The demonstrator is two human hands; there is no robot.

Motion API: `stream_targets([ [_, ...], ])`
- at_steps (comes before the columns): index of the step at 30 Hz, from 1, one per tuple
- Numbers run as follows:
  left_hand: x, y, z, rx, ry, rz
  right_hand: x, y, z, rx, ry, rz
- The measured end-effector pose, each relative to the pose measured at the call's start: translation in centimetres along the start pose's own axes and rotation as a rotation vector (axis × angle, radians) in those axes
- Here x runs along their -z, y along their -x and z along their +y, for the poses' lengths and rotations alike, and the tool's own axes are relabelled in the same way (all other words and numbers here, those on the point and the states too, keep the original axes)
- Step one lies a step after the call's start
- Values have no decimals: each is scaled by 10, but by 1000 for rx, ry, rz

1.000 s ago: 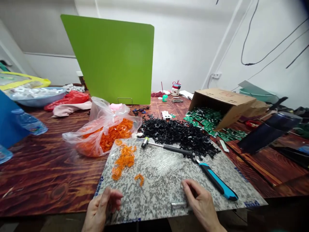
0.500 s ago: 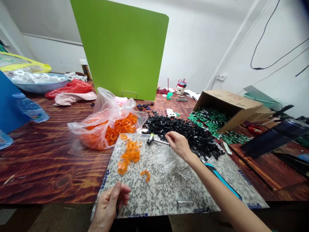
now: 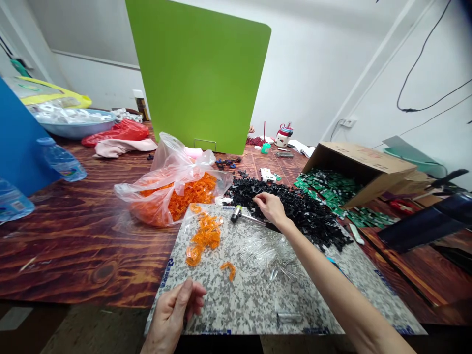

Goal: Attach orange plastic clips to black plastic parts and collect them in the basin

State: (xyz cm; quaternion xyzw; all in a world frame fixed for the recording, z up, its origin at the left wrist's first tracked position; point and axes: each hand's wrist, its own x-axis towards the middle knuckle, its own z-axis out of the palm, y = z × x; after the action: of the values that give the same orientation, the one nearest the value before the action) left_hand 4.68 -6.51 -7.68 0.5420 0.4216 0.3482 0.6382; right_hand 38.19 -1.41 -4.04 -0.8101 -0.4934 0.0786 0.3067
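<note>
My right hand [image 3: 271, 207] reaches over the near-left part of a pile of black plastic pieces [image 3: 313, 216], thumb and forefinger closed together. Anything between those fingertips is too small to make out. Just below it lies a small hammer [image 3: 236, 213] with a metal handle. My left hand [image 3: 179, 307] is at the front edge of the speckled board [image 3: 228, 305], its fingers curled behind the thumb; what they hold, if anything, is hidden. A curved orange plastic piece [image 3: 229, 269] lies ahead of it, near a cluster of similar orange pieces [image 3: 206, 232]. Thin clear strips [image 3: 263, 248] lie under my right forearm.
A plastic bag [image 3: 147, 201] of orange pieces sits behind the board's left corner. At right, a cardboard box [image 3: 365, 152] spills green pieces [image 3: 332, 187] beside a dark flask [image 3: 424, 221]. A metal cylinder [image 3: 289, 317] lies near the front edge. A green panel [image 3: 202, 73] stands behind.
My right hand has moved from beside the hammer handle up onto the black pile. My left hand keeps its curled pose. The whole view has shifted slightly.
</note>
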Motion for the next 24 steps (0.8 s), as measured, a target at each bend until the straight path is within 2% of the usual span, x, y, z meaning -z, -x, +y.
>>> stream_targets([
  [5, 2, -2, -3, 10, -4, 2, 19, 9, 8, -99, -297, 31],
  [9, 4, -1, 1, -12, 11, 2, 29, 36, -6, -120, -522, -23],
  [13, -9, 4, 21, -5, 22, -21, 35, 82, -35, -83, -667, -160],
  [18, -32, 10, 42, 53, 77, -177, 36, 146, -69, 22, -763, -445],
  [21, -36, 14, 41, 110, 57, -220, 28, 173, -77, 63, -781, -534],
  [24, -33, 19, 30, 182, 85, -222, 18, 185, -74, 102, -718, -524],
])
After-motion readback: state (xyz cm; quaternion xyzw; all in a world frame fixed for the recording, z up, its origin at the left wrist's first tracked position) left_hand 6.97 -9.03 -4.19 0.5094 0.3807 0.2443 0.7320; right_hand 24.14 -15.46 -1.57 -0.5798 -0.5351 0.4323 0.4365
